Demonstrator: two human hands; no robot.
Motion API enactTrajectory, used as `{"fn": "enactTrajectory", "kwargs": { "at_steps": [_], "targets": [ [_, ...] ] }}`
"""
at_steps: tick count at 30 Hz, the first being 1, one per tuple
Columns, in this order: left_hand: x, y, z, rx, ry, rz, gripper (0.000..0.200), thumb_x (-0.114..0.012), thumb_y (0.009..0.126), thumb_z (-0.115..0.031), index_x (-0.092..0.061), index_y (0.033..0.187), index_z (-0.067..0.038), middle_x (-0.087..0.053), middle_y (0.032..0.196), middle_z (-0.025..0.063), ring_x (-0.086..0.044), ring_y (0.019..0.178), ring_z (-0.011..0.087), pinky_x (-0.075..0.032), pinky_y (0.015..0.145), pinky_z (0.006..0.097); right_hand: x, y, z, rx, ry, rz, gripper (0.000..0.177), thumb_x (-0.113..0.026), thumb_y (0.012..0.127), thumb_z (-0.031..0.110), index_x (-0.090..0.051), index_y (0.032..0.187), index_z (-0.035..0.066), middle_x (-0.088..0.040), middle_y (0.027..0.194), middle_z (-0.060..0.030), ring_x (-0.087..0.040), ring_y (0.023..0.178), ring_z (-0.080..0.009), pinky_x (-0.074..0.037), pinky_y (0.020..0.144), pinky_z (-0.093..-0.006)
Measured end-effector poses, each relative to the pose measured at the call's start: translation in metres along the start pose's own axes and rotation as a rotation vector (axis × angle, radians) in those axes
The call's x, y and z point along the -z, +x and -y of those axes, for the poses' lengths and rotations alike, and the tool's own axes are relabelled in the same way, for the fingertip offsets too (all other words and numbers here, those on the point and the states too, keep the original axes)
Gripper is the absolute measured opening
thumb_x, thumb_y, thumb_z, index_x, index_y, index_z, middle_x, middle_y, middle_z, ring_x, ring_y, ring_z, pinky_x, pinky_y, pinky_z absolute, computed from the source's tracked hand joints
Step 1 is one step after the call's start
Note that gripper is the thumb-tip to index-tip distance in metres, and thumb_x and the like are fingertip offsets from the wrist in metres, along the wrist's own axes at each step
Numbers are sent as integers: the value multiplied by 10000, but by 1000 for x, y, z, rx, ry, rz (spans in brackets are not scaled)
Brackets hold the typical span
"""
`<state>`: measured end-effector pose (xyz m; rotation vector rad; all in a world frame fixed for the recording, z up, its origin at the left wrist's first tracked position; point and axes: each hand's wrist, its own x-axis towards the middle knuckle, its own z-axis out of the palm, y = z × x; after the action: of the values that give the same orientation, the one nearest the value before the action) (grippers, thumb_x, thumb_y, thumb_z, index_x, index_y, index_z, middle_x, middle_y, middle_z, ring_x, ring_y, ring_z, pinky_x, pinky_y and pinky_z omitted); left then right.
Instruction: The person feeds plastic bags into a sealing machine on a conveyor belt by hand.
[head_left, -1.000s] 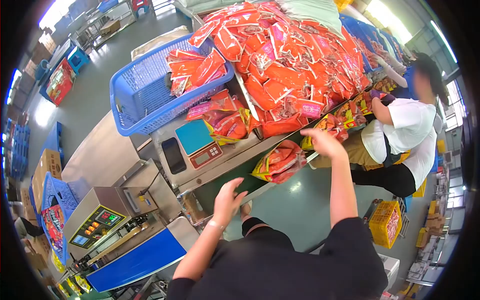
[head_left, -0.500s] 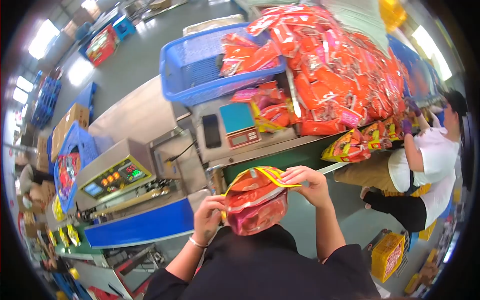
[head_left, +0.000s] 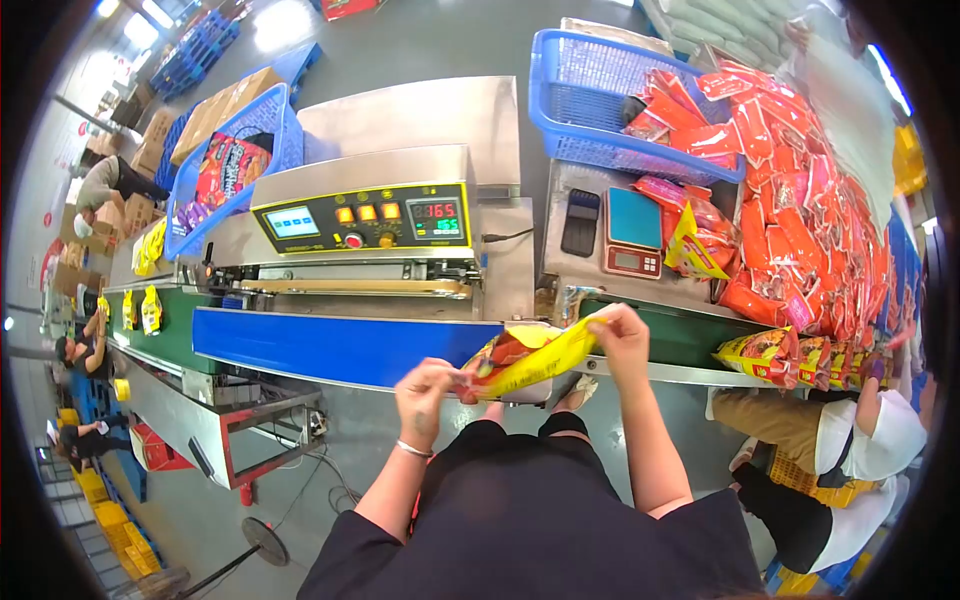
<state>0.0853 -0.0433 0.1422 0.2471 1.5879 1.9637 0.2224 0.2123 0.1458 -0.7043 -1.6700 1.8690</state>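
A yellow and red plastic pouch (head_left: 525, 365) is stretched sideways in front of my body, its yellow upper edge pulled taut. My left hand (head_left: 425, 395) pinches one corner of that edge, and my right hand (head_left: 622, 340) pinches the other. Red material shows beneath the yellow edge; I cannot make out what is inside. Just beyond the pouch is the blue front panel (head_left: 340, 345) of a band sealing machine (head_left: 360, 220) with a lit digital display. To the right of the machine are a digital scale (head_left: 633, 235) and a dark phone (head_left: 580, 222).
A blue basket (head_left: 560, 130) holding red packets stands behind the scale. Red packets (head_left: 790, 220) are heaped at the right. Filled pouches (head_left: 765, 355) line the bench edge near co-workers (head_left: 860, 430). Another blue basket (head_left: 290, 130) is at the left, above a green conveyor (head_left: 180, 330).
The view has turned left, bringing the sealing machine to the centre. The pouch has swung from hanging bulkily before my chest to lying stretched sideways near the machine's front, still in both hands.
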Motion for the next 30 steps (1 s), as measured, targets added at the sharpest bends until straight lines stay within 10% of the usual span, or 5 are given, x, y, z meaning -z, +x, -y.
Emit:
{"fn": "enactTrajectory", "kwargs": {
  "at_steps": [3,9,17,27,30],
  "targets": [
    [4,24,-14,107,-10,-270,78,-651,784,-47,-663,802,28,-620,705,43,-504,594,97,-393,564,230,-5,15,-7,-87,-6,-75,101,-623,860,11,-540,805,22,-579,719,19,-529,689,-52,-431,616,-208],
    [-2,101,106,318,-26,-332,107,-710,706,-47,-681,773,30,-664,726,69,-591,646,142,-447,624,242,47,27,-120,-70,-636,-364,218,-651,856,111,-503,713,37,-480,631,38,-384,579,-45,-348,514,-227],
    [39,125,93,364,-183,-367,114,-698,700,-20,-677,790,47,-663,742,101,-600,623,159,-466,605,261,9,64,-139,-184,-693,-209,275,-711,781,216,-548,707,7,-521,578,-58,-469,541,-141,-396,532,-314],
    [194,142,63,-9,269,-577,184,-664,812,-130,-673,933,8,-673,837,69,-614,761,145,-482,716,269,-113,66,-148,-501,-204,106,194,-662,837,137,-480,869,76,-563,671,-34,-549,507,-113,-401,400,-222],
    [177,128,11,-264,484,-998,121,-593,852,-101,-644,944,-41,-649,823,58,-600,758,161,-471,707,282,-87,51,-151,-449,-200,203,172,-641,845,118,-472,851,84,-562,650,-28,-554,510,-107,-390,399,-210]
  ]
}}
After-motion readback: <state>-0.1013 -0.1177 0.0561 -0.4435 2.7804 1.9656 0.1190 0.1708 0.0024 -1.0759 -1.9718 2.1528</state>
